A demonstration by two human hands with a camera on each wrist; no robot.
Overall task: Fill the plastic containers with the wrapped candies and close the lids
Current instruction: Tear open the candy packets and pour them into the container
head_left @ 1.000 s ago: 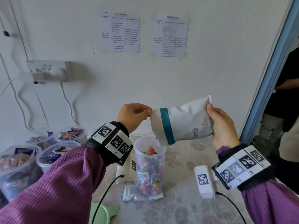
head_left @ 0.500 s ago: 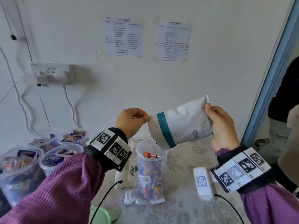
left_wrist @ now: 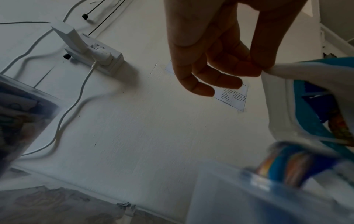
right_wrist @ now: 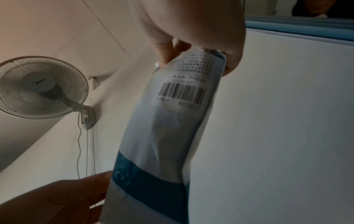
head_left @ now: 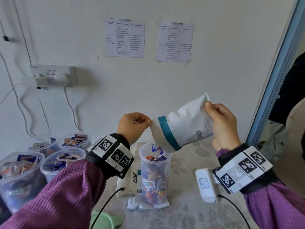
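Note:
A white candy bag (head_left: 183, 125) with a teal band is tilted mouth-down over a tall clear container (head_left: 154, 176) on the table. My left hand (head_left: 133, 125) pinches the bag's open edge with thumb and forefinger; the left wrist view shows that pinch at the bag's rim (left_wrist: 268, 71). My right hand (head_left: 222, 124) grips the bag's sealed upper end, also seen gripping the bag (right_wrist: 172, 121) in the right wrist view. Wrapped candies (head_left: 155, 158) lie heaped at the container's mouth, and more fill it below. One blue-wrapped candy (head_left: 154, 147) is at the bag's mouth.
Several round tubs (head_left: 21, 176) full of wrapped candies stand at the left. Flat empty bags (head_left: 130, 182) lie under and beside the tall container. A green lid (head_left: 105, 220) sits at the near edge. A person (head_left: 287, 129) stands in the doorway at the right.
My right hand has raised the bag's sealed end, so the bag tilts steeper toward the container. More candies have dropped into the container's top.

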